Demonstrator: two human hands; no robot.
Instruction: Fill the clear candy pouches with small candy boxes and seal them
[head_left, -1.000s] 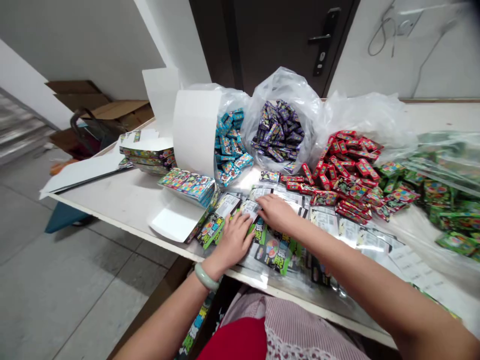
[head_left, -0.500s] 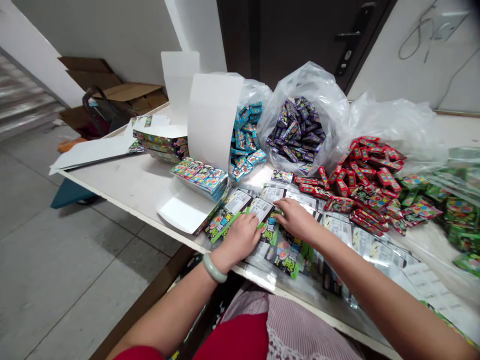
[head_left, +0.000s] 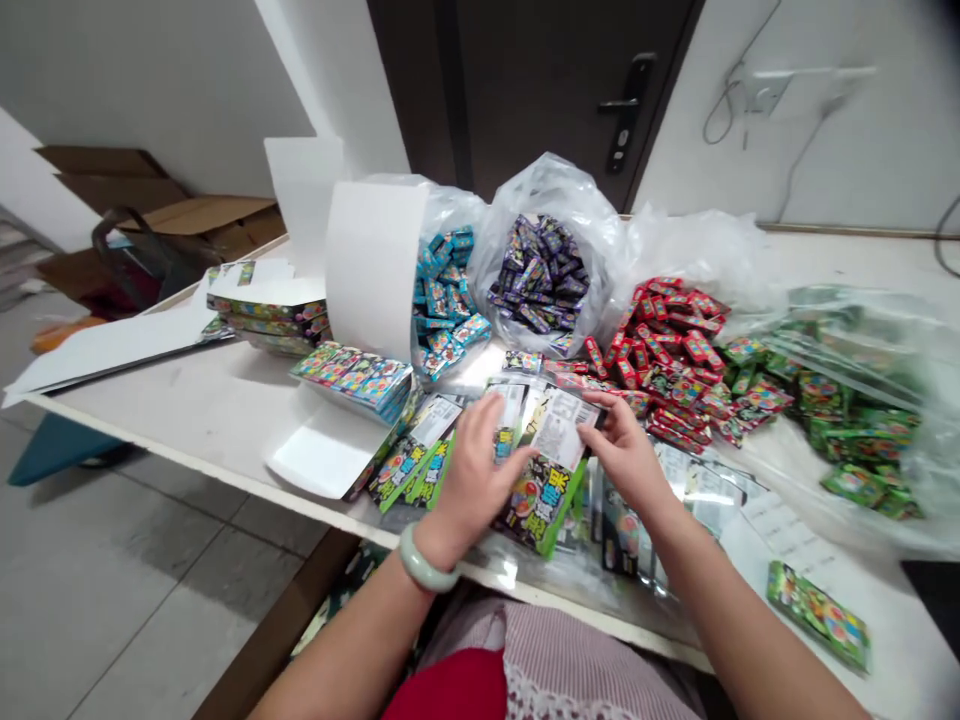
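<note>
My left hand (head_left: 480, 470) and my right hand (head_left: 626, 455) both grip a flat clear pouch (head_left: 551, 465) with a white barcode label and a black-and-green printed part, lifted a little above the table edge. A green bangle (head_left: 424, 568) circles my left wrist. More pouches of the same kind (head_left: 412, 465) lie spread on the table under and beside my hands. An open white box (head_left: 352, 375) with rows of colourful small packs stands left of my hands.
Clear bags at the back hold blue packs (head_left: 442, 300), purple packs (head_left: 540, 275), red packs (head_left: 667, 340) and green packs (head_left: 862, 420). A stack of printed boxes (head_left: 266, 315) and flat white cardboard (head_left: 112, 345) lie at the far left. The white table (head_left: 217, 410) ends close to my body. A dark door (head_left: 525, 90) stands behind.
Both hands were pressed flat on the spread pouches; now they have closed on one pouch and lifted it. The view has also swung a little to the right.
</note>
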